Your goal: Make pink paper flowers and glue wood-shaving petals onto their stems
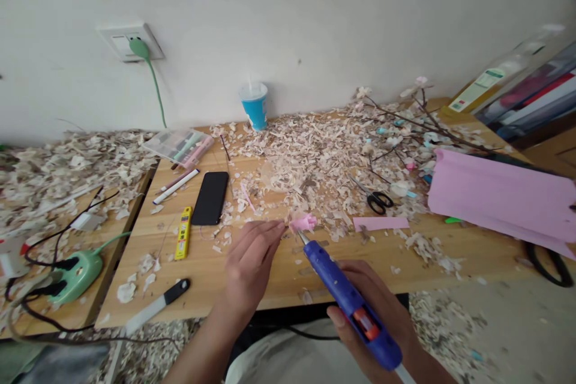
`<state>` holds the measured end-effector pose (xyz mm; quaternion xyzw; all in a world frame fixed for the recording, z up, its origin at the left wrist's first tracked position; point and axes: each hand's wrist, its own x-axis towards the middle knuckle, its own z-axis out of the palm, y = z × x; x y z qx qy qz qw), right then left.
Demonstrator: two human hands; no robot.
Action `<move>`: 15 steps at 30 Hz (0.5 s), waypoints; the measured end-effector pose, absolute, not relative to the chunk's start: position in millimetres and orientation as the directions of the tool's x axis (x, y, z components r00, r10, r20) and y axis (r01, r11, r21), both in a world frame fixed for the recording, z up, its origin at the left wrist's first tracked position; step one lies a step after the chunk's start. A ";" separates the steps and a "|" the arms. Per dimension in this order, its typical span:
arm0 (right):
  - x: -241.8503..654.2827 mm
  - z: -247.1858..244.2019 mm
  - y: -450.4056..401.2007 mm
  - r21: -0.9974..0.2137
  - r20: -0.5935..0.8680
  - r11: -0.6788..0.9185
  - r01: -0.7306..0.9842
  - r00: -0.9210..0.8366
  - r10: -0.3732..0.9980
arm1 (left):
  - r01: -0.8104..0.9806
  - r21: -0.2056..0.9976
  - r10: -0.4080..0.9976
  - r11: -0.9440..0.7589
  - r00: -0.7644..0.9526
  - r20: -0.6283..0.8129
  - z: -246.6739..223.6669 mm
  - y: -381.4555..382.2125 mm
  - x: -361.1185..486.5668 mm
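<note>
Evidently, the left hand (252, 258) pinches a pink flower (306, 222), right hand (392, 306) clasping a tilted glue gun (339, 288); scissors (374, 201) lie beyond.

The light is soft and rather even, with faint shadows on the wall (324, 24). Near the right edge, the bottle (485, 85) looks stretched and tilted; the scraps (310, 150) appear slightly smeared.
</note>
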<state>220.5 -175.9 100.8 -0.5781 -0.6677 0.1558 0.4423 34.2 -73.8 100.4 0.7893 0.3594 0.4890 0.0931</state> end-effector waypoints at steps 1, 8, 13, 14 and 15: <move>218.0 102.3 -175.4 -0.739 0.388 0.253 0.624 0.088 0.917 | 0.477 0.491 0.655 -0.729 0.275 0.704 100.2 -74.1 33.4; 210.8 115.0 -173.2 -0.806 0.298 0.172 0.566 0.138 0.945 | 0.484 0.475 0.649 -0.735 0.296 0.701 98.9 -73.8 31.6; 212.0 115.2 -172.6 -0.813 0.276 0.158 0.561 0.131 0.952 | 0.489 0.475 0.649 -0.732 0.285 0.706 95.5 -72.3 31.9; 212.6 114.1 -172.6 -0.812 0.278 0.163 0.561 0.127 0.952 | 0.490 0.476 0.650 -0.730 0.282 0.706 94.8 -72.2 31.8; 213.3 112.8 -172.5 -0.811 0.284 0.170 0.560 0.122 0.951 | 0.490 0.476 0.649 -0.730 0.280 0.707 94.1 -72.1 31.6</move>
